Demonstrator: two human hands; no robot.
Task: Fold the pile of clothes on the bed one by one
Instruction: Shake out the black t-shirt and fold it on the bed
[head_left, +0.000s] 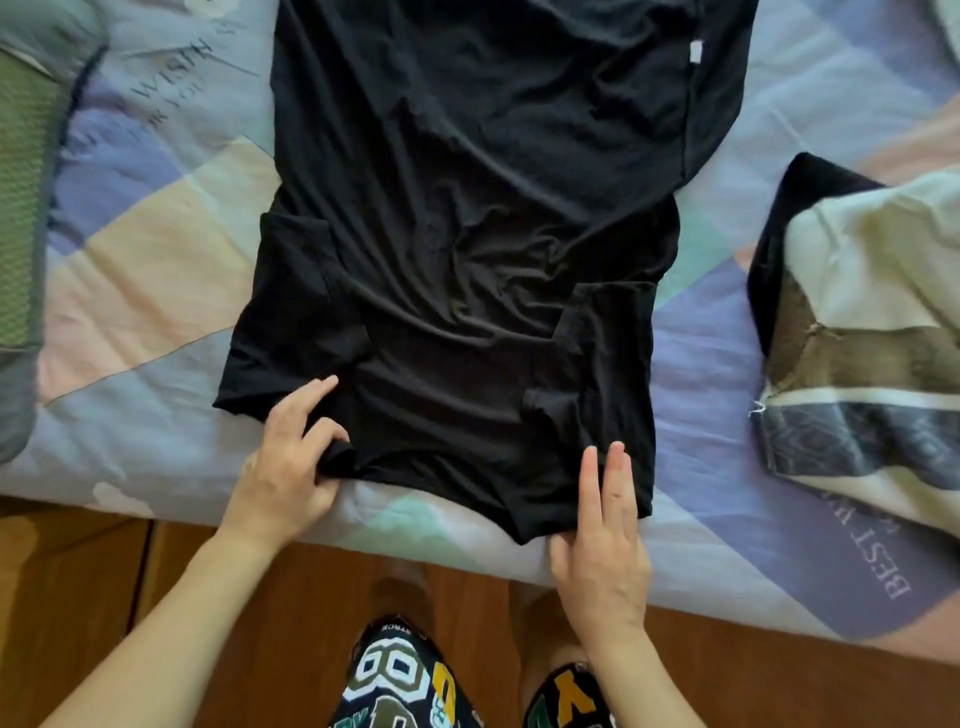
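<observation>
A black T-shirt (467, 234) is spread flat on the bed (156, 260), held at its near edge by two hands.

The soft, creased jersey is laid lengthwise away from the viewer, both short sleeves turned inward over the body. A bunched corner of the near edge is pinched by the curled fingers (317, 415) of the left hand (291, 467). The right hand (602, 535) is laid flat on the cloth, its fingers straight and together. The bed is covered by a quilted patchwork spread in pastel lilac, peach and mint. A folded stack of clothes (872, 332), beige and brown over black, is seen to the right, apart from the shirt. A green textured pillow (26, 208) lies at far left.
</observation>
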